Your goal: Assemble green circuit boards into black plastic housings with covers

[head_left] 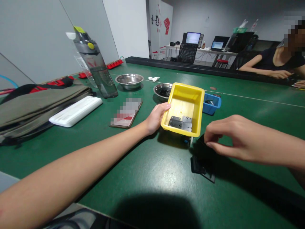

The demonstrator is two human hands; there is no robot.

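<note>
Left grip [156, 119]: closes on the left side of a yellow bin [182, 105], with thumb laid over the rim and remaining fingers largely hidden. Holds the bin tilted, with mouth turned toward the viewer, over the green tabletop [147, 171]. Within the bin, to the right of the left grip: dark plates [175, 121] and silver plates [187, 124], gathered at the lower end. Right grip [221, 133]: hangs just to the right of the yellow bin, apart from it, with fingers curled and thumb drawn near the index finger; impossible to tell whether closed on anything. Below the right grip, on the tabletop: black pieces [202, 168], partly overlapping. Beyond the right grip, partly behind the yellow bin: a blue bin [211, 109] with small metal parts [209, 102] inside. Beyond the left grip: a steel bowl [159, 97] with dark contents, partly covered by the yellow bin; farther off, a second bowl [128, 86] and a crumpled white tissue [153, 79]. To the left of the left grip: a flat, brown-edged object [128, 116] with blurred face, a tilted water bottle [100, 70], a white slab-shaped device [76, 111] and a grey-green bag [40, 105]. Far beyond the right grip: a seated person [274, 60].
</note>
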